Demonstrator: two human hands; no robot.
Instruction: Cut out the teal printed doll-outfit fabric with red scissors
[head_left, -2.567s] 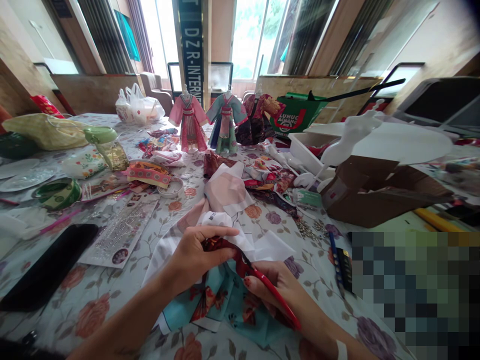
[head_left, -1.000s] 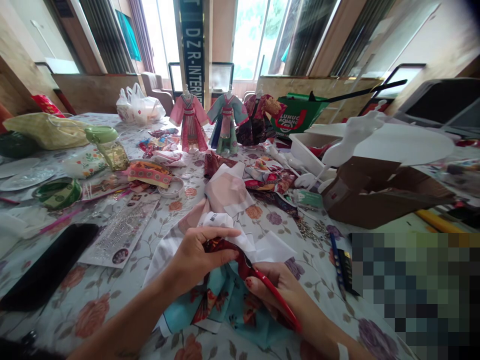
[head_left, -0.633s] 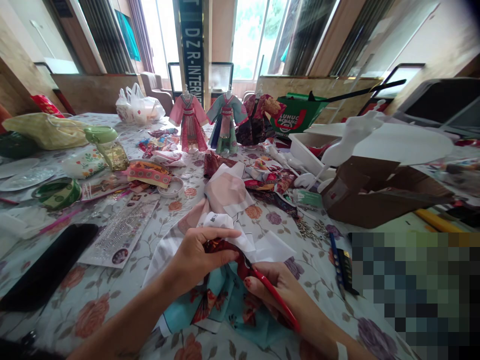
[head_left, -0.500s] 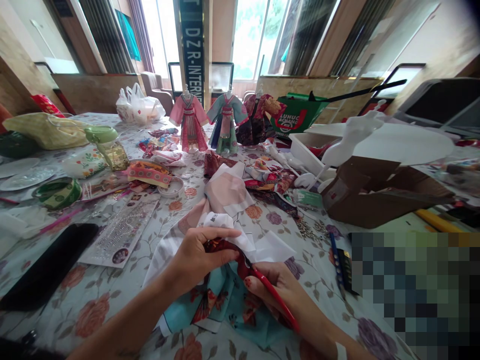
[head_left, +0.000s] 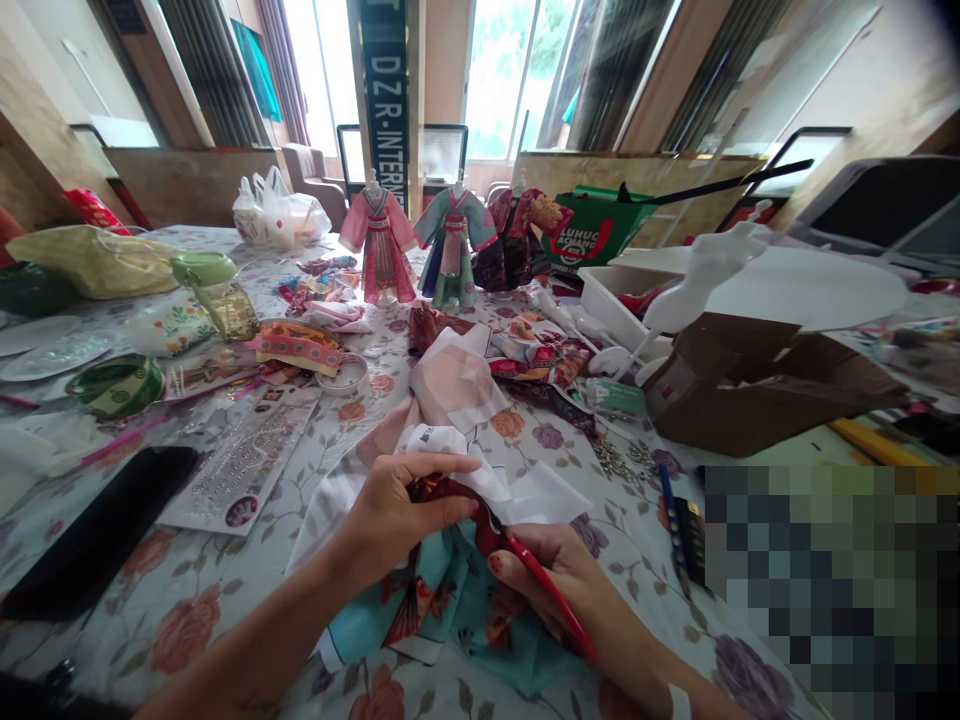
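Pinched between the thumb and fingers of my left hand (head_left: 409,500) is a printed fabric piece (head_left: 442,610), turquoise with dark red parts and fan patterns. My right hand (head_left: 559,570) is closed around red-handled scissors (head_left: 551,590), whose blades meet the fabric's dark red edge close to my left thumb. Most of the blades is hidden by cloth and fingers. White and pale pink cloth (head_left: 457,380) lies just beyond my hands, with part of it under the held piece.
Small dressed mannequins (head_left: 454,245) stand at the back. To the right are a cardboard box (head_left: 735,400), a bare white mannequin (head_left: 705,265) and a blue pencil (head_left: 673,515). A black phone-like slab (head_left: 97,535), a rhinestone sheet (head_left: 244,465) and green tape (head_left: 116,385) lie left.
Almost nothing differs. The red scissor handles have shifted very slightly in my right hand; my left hand stays in place on the fabric.
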